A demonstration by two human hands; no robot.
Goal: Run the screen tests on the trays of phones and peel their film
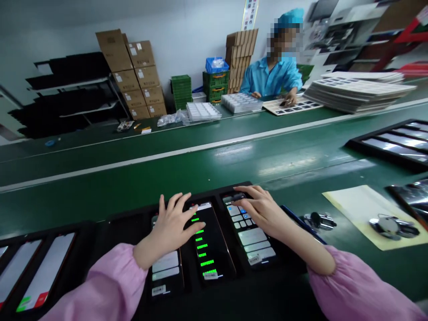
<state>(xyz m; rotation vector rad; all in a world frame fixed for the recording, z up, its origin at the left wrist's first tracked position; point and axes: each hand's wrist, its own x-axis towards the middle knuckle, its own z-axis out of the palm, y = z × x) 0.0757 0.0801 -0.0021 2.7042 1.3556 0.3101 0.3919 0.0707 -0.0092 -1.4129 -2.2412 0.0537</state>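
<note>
A black tray point(234, 294) lies at the near edge of the green bench with three lit phones in it. My left hand point(172, 223) rests flat with fingers spread over the left phone point(165, 267), its fingertips reaching the middle phone point(209, 245), whose dark screen shows green lines of text. My right hand point(262, 209) lies with fingers stretched out on the top of the right phone point(249, 236), which shows grey and blue tiles. Neither hand holds anything. Pink sleeves cover both my forearms.
Another tray point(30, 272) of phones sits at the far left. A yellow sheet point(361, 205) with small black parts lies right, dark trays point(391, 145) beyond. A green conveyor belt point(200, 165) runs across. A person in blue point(276, 73) works opposite beside stacked trays point(357, 91) and boxes point(133, 73).
</note>
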